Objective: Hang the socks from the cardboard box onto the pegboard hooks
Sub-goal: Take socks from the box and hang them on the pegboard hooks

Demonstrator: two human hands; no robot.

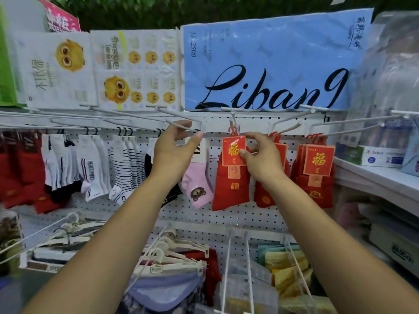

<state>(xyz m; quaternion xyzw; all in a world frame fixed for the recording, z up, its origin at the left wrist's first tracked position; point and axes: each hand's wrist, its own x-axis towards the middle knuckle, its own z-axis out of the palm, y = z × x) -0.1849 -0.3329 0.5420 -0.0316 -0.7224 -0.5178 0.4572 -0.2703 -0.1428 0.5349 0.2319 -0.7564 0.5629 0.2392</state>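
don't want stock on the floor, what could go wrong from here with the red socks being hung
1. The red plastic hanger of the red sock pair with a gold-lettered card seems near the tip of the white metal hook; if the right hand releases early, it may slip off.
2. The pink bear-patch sock hangs close beside and could get knocked.
3. The left hand pinches the neighbouring white hook; tugging may bend it.
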